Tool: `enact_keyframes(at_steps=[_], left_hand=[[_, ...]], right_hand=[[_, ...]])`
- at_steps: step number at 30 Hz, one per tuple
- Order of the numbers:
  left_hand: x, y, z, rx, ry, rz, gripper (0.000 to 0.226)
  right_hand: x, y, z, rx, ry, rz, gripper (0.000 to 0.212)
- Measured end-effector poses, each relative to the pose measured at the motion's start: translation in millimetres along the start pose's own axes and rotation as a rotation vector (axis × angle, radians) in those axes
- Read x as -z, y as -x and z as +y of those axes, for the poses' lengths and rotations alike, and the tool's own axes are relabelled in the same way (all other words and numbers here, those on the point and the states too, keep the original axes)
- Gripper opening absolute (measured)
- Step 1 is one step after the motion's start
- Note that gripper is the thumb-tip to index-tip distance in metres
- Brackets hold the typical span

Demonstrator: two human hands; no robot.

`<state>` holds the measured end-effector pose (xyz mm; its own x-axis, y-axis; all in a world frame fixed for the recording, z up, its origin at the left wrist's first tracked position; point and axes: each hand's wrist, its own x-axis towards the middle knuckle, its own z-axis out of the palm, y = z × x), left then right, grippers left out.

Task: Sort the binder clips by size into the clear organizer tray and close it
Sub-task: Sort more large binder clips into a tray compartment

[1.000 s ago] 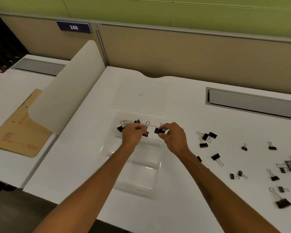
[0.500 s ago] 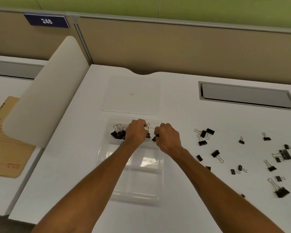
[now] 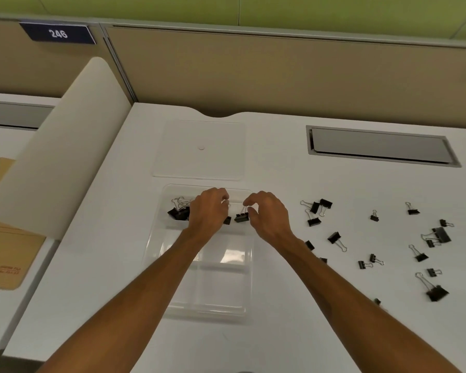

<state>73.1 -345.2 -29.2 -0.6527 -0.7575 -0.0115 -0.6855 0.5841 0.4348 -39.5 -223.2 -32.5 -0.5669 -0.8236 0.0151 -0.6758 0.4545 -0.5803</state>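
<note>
The clear organizer tray (image 3: 199,289) lies on the white desk in front of me, its flat clear lid (image 3: 199,149) just beyond it. Several black binder clips (image 3: 178,212) sit in the tray's far left compartment. My left hand (image 3: 209,211) hovers over the far row with its fingers curled round the wire handle of a small clip (image 3: 226,220). My right hand (image 3: 267,215) hangs beside it, thumb and forefinger parted in a loose curl just above a medium clip (image 3: 241,217) that lies in the far right compartment. The near compartments hold nothing.
Loose binder clips (image 3: 315,211) of mixed sizes are scattered over the desk to the right, out to a large one (image 3: 436,292). A recessed cable flap (image 3: 379,145) is at the back right. A white divider panel (image 3: 62,146) and a brown folder (image 3: 3,254) are on the left.
My right hand carried the medium clip down into the far right compartment and its fingers have parted from it. My left hand stayed over the far row. The camera shifted left.
</note>
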Motion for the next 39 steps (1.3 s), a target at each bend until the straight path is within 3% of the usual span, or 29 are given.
enact_keyframes(at_steps=[8, 26, 39], left_hand=[[-13, 20, 57, -0.095, 0.168, 0.063, 0.019], [-111, 84, 270, -0.182, 0.268, -0.119, 0.019], [-185, 117, 364, -0.242, 0.277, -0.182, 0.019]], right_hand=[[38, 32, 39, -0.089, -0.161, 0.147, 0.017], [179, 137, 233, -0.245, -0.160, 0.162, 0.017], [238, 206, 357, -0.325, -0.090, 0.144, 0.017]])
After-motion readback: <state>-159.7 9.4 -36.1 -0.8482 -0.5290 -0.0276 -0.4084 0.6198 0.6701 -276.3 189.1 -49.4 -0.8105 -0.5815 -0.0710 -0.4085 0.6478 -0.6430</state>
